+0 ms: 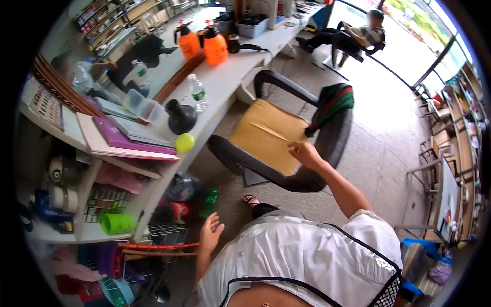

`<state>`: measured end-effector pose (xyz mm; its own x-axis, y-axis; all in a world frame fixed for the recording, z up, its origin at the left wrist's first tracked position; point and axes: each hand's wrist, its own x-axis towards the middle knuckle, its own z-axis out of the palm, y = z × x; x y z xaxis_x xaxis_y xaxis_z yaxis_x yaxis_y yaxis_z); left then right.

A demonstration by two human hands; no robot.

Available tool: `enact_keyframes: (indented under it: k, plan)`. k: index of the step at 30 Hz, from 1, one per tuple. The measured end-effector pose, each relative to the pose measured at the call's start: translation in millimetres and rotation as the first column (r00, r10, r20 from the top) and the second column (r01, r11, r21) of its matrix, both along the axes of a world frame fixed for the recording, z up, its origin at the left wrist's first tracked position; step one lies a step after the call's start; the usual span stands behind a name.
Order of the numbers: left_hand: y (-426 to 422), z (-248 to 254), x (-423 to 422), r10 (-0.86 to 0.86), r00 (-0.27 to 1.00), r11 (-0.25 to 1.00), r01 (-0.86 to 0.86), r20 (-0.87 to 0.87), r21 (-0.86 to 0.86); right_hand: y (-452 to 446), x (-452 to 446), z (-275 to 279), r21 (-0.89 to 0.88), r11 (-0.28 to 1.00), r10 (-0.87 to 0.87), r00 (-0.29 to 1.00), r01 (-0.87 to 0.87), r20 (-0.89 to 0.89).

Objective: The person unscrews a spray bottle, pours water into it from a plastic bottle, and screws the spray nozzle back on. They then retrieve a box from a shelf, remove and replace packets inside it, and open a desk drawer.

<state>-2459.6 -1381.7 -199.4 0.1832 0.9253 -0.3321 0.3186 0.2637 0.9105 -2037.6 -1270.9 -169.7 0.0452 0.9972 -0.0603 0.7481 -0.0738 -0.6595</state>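
Note:
My right hand is over the tan seat cushion of a black armchair, its fingers curled near the cushion's front right part. Whether it holds anything is too small to tell. A dark green and red cloth hangs over the chair's back. Lower down, my left hand hangs with its fingers apart and nothing in it, beside the shelf unit. A green bottle stands on the floor just above that hand in view.
On the white counter are a clear bottle, a black hair dryer nozzle and orange spray bottles. A person sits in a chair at the back. Shelves line the right side.

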Motion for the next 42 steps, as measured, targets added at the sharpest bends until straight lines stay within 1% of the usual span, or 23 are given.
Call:
enact_keyframes:
  k: [3,4,6,8,10,12,14,16,18,19,20,22,23,26,27,28,30,32,34,36,40,41,42]
  plan:
    - [-9,6,33,-0.076,0.995,0.997,0.078,0.07,-0.027,-71,42,7,0.063,0.998,0.015,0.999,-0.018,0.051]
    - [-9,3,44,-0.095,0.993,0.995,0.096,0.072,-0.018,-90,58,13,0.085,0.996,-0.027,1.0,0.026,0.01]
    - [-6,3,73,-0.081,0.969,0.996,0.086,0.232,-0.009,-116,88,25,0.04,0.984,-0.174,0.985,0.174,0.008]
    - [-1,15,108,-0.128,0.967,0.992,0.129,0.222,0.012,-140,116,34,0.105,0.973,-0.206,0.978,0.207,-0.025]
    - [4,21,148,-0.166,0.961,0.986,0.158,0.219,0.056,-156,145,36,0.032,0.947,-0.318,0.946,0.321,-0.066]
    - [16,18,194,-0.228,0.951,0.973,0.219,0.208,0.065,-174,182,6,0.155,0.936,-0.311,0.949,0.315,-0.052]
    - [30,25,246,-0.257,0.948,0.966,0.245,0.19,0.084,-194,209,-4,0.124,0.938,-0.322,0.947,0.322,-0.025]
    - [40,25,304,-0.311,0.929,0.947,0.284,0.199,0.151,-215,245,-23,0.117,0.945,-0.299,0.951,0.306,-0.072]
    - [45,32,375,-0.26,0.923,0.962,0.22,0.283,0.163,-237,283,-36,0.032,0.94,-0.339,0.94,0.34,-0.045]
    - [50,33,415,-0.273,0.902,0.954,0.21,0.333,0.212,-249,306,-47,0.074,0.952,-0.301,0.952,0.297,0.051]
    - [52,35,453,-0.285,0.882,0.948,0.201,0.376,0.247,-260,329,-49,0.056,0.952,-0.303,0.952,0.3,0.051]
    - [52,51,525,-0.275,0.839,0.959,0.203,0.47,0.198,-286,367,-51,-0.067,0.907,-0.419,0.906,0.416,-0.06]
    - [51,65,558,-0.319,0.829,0.944,0.236,0.459,0.229,-297,389,-53,-0.086,0.906,-0.42,0.906,0.414,-0.056]
    - [56,84,625,-0.408,0.803,0.907,0.301,0.434,0.294,-318,459,-58,-0.186,0.807,-0.589,0.787,0.561,-0.183]
    - [64,85,640,-0.451,0.822,0.878,0.34,0.348,0.336,-316,482,-57,-0.236,0.781,-0.613,0.782,0.578,-0.115]
    - [75,87,656,-0.488,0.835,0.843,0.376,0.255,0.384,-308,503,-56,-0.212,0.791,-0.603,0.789,0.573,-0.117]
    - [98,84,680,-0.473,0.842,0.84,0.341,0.26,0.422,-284,541,-48,-0.276,0.728,-0.678,0.72,0.628,-0.15]
    - [124,81,698,-0.415,0.858,0.885,0.304,0.303,0.353,-241,580,-54,-0.227,0.763,-0.645,0.737,0.605,-0.204]
    - [154,76,716,-0.397,0.854,0.887,0.264,0.336,0.379,-182,602,-42,-0.151,0.806,-0.591,0.773,0.572,-0.229]
    - [185,70,733,-0.316,0.872,0.924,0.194,0.374,0.33,-117,623,-38,-0.094,0.841,-0.537,0.804,0.532,-0.257]
    - [266,64,787,-0.227,0.841,0.937,0.051,0.491,0.347,12,672,-31,-0.164,0.914,-0.405,0.852,0.371,-0.331]
    - [278,68,799,-0.214,0.82,0.943,0.032,0.532,0.33,35,678,-17,-0.106,0.95,-0.312,0.886,0.294,-0.343]
    - [290,74,809,-0.197,0.801,0.95,0.014,0.565,0.311,60,688,-11,-0.1,0.956,-0.293,0.892,0.275,-0.344]
